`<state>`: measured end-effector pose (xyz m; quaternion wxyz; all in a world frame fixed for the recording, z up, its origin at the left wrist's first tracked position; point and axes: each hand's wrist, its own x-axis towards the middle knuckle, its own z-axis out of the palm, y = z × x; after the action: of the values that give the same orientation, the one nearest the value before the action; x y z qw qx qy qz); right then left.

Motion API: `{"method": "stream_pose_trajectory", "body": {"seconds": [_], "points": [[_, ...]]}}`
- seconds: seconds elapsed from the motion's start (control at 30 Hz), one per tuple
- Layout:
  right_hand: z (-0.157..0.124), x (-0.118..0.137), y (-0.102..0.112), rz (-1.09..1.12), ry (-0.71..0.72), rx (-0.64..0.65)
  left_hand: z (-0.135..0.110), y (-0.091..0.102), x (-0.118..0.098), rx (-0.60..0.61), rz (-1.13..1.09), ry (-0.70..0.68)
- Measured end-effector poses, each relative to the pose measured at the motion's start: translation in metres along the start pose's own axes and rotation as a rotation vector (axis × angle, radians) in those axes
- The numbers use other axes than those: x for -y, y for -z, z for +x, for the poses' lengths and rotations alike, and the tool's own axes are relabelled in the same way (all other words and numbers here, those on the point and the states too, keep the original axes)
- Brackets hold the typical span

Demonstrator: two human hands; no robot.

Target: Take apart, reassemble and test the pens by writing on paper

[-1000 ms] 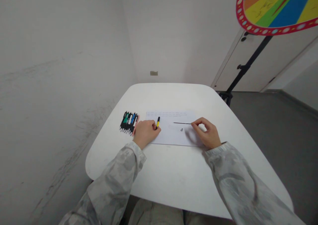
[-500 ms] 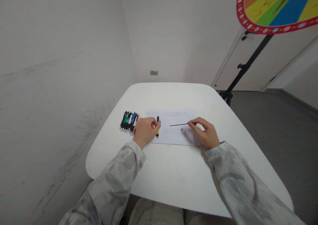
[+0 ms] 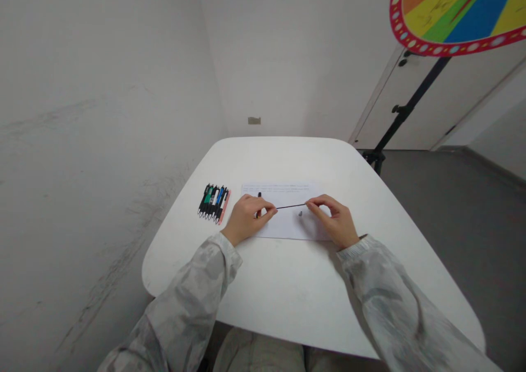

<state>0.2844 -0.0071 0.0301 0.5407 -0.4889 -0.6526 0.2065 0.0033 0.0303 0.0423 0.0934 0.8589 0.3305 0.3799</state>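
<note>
My left hand (image 3: 246,218) is closed around a black and yellow pen barrel (image 3: 259,196), of which only the black top shows above the fingers. My right hand (image 3: 331,218) pinches the right end of a thin black pen refill (image 3: 291,206). The refill's left tip meets the fingers of my left hand. Both hands rest on a white sheet of paper (image 3: 287,227) on the white table (image 3: 287,290). A tiny grey part (image 3: 300,214) lies on the paper just below the refill.
A row of several pens (image 3: 213,202) lies on the table left of the paper. A colourful prize wheel (image 3: 456,10) on a black stand (image 3: 405,112) stands behind the table's far right corner. A wall runs along the left.
My right hand has moved the refill leftwards until its tip reaches my left hand. My left hand has turned the pen barrel, so the yellow grip is now hidden in the fingers.
</note>
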Motion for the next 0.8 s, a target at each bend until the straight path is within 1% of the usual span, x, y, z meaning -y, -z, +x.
{"method": "stream_pose_trajectory", "body": {"seconds": [0.2, 0.3, 0.37, 0.5, 0.57, 0.6, 0.67, 0.73, 0.8], "points": [[-0.002, 0.004, -0.001, 0.023, -0.004, 0.007, 0.0, 0.0, 0.0, -0.01, 0.012, -0.018], [-0.002, 0.002, -0.001, 0.019, -0.008, 0.014, 0.0, 0.002, -0.001, -0.017, 0.014, -0.024], [-0.002, -0.002, 0.0, 0.026, -0.024, -0.019, 0.0, 0.005, -0.001, -0.026, 0.024, -0.028], [-0.001, -0.008, 0.004, 0.021, -0.044, -0.138, 0.002, 0.014, -0.003, -0.033, 0.093, -0.037], [-0.002, -0.005, 0.004, -0.043, 0.007, -0.165, 0.003, 0.016, -0.005, -0.02, 0.151, -0.038], [-0.002, -0.002, 0.004, -0.09, 0.052, -0.157, 0.004, 0.016, -0.006, -0.01, 0.183, -0.034], [-0.003, 0.006, 0.002, -0.194, 0.163, -0.095, 0.006, 0.013, -0.009, 0.012, 0.241, -0.023], [-0.004, 0.013, -0.002, -0.331, 0.269, -0.004, 0.007, 0.007, -0.013, 0.048, 0.277, -0.025], [-0.006, 0.019, -0.007, -0.463, 0.343, 0.071, 0.008, 0.001, -0.018, 0.1, 0.298, -0.041]]}}
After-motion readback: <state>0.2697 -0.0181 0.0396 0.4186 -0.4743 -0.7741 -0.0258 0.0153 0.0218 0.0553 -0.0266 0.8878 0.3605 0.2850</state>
